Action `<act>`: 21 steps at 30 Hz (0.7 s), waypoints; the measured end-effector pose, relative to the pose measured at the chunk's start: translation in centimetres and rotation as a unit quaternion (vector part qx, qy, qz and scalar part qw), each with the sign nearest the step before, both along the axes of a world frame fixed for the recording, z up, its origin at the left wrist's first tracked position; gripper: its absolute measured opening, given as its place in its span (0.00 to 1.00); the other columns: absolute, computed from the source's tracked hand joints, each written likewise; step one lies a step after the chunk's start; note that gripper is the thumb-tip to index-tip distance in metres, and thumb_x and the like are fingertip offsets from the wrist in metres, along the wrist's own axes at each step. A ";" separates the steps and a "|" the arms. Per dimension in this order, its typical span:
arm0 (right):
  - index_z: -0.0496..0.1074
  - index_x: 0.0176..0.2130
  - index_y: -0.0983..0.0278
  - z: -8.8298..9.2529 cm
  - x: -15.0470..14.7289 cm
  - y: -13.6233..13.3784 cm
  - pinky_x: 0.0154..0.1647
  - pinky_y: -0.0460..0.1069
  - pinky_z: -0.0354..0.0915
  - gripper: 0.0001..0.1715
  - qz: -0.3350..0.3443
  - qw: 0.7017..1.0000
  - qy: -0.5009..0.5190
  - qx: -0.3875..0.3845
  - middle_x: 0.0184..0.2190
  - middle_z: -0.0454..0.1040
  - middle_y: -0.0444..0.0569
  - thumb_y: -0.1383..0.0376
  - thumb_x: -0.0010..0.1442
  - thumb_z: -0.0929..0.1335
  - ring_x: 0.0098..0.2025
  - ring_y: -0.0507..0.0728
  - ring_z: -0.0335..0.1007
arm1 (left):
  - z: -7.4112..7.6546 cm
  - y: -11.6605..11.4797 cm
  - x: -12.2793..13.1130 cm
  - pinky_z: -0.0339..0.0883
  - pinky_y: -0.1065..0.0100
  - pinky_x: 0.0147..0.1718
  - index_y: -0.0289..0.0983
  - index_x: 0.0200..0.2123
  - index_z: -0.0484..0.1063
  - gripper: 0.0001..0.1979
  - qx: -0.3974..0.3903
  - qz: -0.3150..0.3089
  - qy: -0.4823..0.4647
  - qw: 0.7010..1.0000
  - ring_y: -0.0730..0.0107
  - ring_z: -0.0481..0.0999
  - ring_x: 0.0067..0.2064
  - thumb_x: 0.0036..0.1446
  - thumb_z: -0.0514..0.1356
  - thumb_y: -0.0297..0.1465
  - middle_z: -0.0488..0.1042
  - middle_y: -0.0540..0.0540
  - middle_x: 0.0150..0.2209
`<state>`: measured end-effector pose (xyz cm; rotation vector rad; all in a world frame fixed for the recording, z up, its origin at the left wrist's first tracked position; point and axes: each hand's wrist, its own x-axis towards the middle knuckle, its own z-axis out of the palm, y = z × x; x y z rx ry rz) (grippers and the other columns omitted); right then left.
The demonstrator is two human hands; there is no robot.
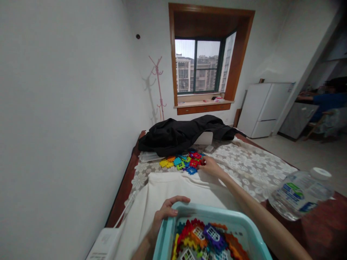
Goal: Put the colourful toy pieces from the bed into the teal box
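My left hand (168,212) grips the upper left corner of a light blue plastic basket (217,208), thumb over its rim. Inside the basket lie toy gears in several colours, among them a purple gear (215,236) and an orange gear (198,234). My right hand (210,167) reaches forward to a spread of toy gears (179,162) on the lace tablecloth. Its fingers are closed at the right edge of that spread, around what looks like a red gear, mostly hidden by the fingers.
A white cloth (168,186) lies between the basket and the loose gears. Black fabric (179,133) is heaped behind them, beside a white box (204,138). A large clear bottle (298,193) stands at right. The wall (67,108) borders the table's left side. A person (329,97) sits far right.
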<state>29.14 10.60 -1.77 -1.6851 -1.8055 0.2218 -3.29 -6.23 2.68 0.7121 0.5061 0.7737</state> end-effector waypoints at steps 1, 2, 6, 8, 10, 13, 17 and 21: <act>0.69 0.31 0.61 0.0 0.3 0.5 0.33 0.49 0.59 0.09 -0.013 1.000 0.007 0.009 0.29 0.72 0.45 0.59 0.56 0.70 0.32 0.57 0.67 | 0.2 0.0 -0.1 0.74 0.58 0.50 0.31 0.52 0.80 0.23 0.003 -0.004 0.003 1.000 0.50 0.85 0.47 0.50 0.64 0.28 0.85 0.34 0.45; 0.69 0.32 0.61 0.0 0.6 1.1 0.35 0.50 0.60 0.08 -0.028 0.999 0.013 0.020 0.31 0.72 0.46 0.59 0.58 0.68 0.34 0.58 0.67 | 0.5 0.0 -0.2 0.74 0.59 0.50 0.31 0.52 0.79 0.23 0.006 -0.011 0.006 1.000 0.50 0.85 0.47 0.50 0.64 0.28 0.85 0.34 0.45; 0.67 0.35 0.61 -0.3 1.3 3.0 0.43 0.52 0.61 0.05 -0.053 0.997 0.011 0.054 0.36 0.73 0.49 0.63 0.56 0.66 0.41 0.60 0.67 | 1.3 -0.1 -0.4 0.73 0.60 0.51 0.32 0.52 0.80 0.23 0.007 -0.030 0.004 1.000 0.51 0.85 0.47 0.51 0.64 0.27 0.85 0.35 0.46; 0.67 0.35 0.61 -0.7 1.2 3.4 0.44 0.52 0.60 0.07 -0.044 0.998 0.004 0.055 0.35 0.73 0.49 0.65 0.53 0.68 0.41 0.61 0.66 | 1.4 -0.1 -0.5 0.73 0.59 0.52 0.33 0.52 0.80 0.23 0.003 -0.032 0.005 0.999 0.51 0.85 0.48 0.52 0.63 0.27 0.85 0.35 0.46; 0.67 0.35 0.61 -1.2 1.1 3.4 0.43 0.51 0.59 0.08 -0.035 0.998 -0.001 0.052 0.34 0.73 0.49 0.65 0.53 0.69 0.41 0.61 0.65 | 1.5 -0.1 -0.5 0.73 0.59 0.52 0.33 0.53 0.80 0.23 -0.001 -0.033 0.005 0.999 0.52 0.85 0.48 0.52 0.63 0.27 0.85 0.35 0.47; 0.66 0.34 0.60 -1.7 1.1 3.4 0.41 0.51 0.58 0.07 -0.036 0.998 0.003 0.051 0.32 0.72 0.48 0.65 0.53 0.69 0.39 0.60 0.66 | 1.6 -0.2 -0.5 0.74 0.59 0.51 0.33 0.53 0.80 0.23 -0.008 -0.033 0.005 0.999 0.51 0.85 0.47 0.52 0.64 0.27 0.85 0.34 0.47; 0.64 0.34 0.60 -2.0 1.6 3.6 0.37 0.51 0.58 0.06 -0.076 0.995 0.031 0.058 0.31 0.71 0.47 0.64 0.54 0.67 0.35 0.59 0.67 | 1.9 -0.3 -0.4 0.75 0.60 0.49 0.33 0.52 0.80 0.22 -0.020 -0.032 0.004 0.999 0.52 0.86 0.46 0.51 0.64 0.27 0.85 0.34 0.47; 0.63 0.35 0.59 -1.9 1.9 3.7 0.38 0.52 0.60 0.07 -0.112 0.990 0.051 0.074 0.31 0.71 0.47 0.62 0.54 0.66 0.35 0.60 0.66 | 2.1 -0.4 -0.2 0.75 0.58 0.49 0.33 0.52 0.81 0.23 -0.015 -0.032 0.005 0.999 0.52 0.86 0.46 0.51 0.63 0.27 0.85 0.34 0.46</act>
